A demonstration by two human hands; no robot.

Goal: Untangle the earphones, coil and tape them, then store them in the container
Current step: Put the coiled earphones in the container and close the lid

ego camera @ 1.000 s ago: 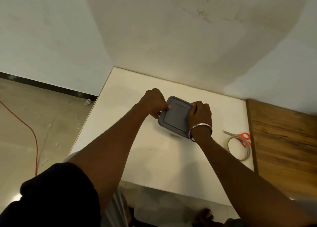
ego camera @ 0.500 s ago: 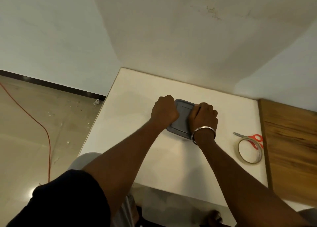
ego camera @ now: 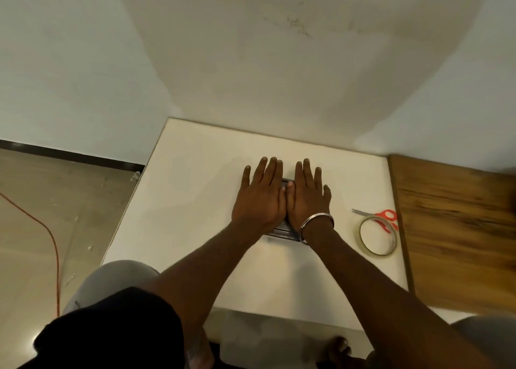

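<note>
A small container with a grey lid point(ego camera: 281, 234) sits in the middle of the white table point(ego camera: 181, 201). Most of it is hidden under my two hands. My left hand point(ego camera: 259, 198) lies flat on the lid's left half, fingers spread and pointing away from me. My right hand point(ego camera: 307, 198), with a metal bangle at the wrist, lies flat on the right half, touching the left hand. Only a strip of lid shows between the fingers and at the near edge. The earphones are not visible.
A roll of clear tape point(ego camera: 377, 236) lies on the table to the right of my right hand, with red-handled scissors point(ego camera: 384, 218) just behind it. A wooden surface point(ego camera: 458, 229) adjoins the table's right edge. An orange cable point(ego camera: 50, 237) runs across the floor at left.
Both hands have opened from closed fists at the lid's edges to flat palms side by side on top of the lid.
</note>
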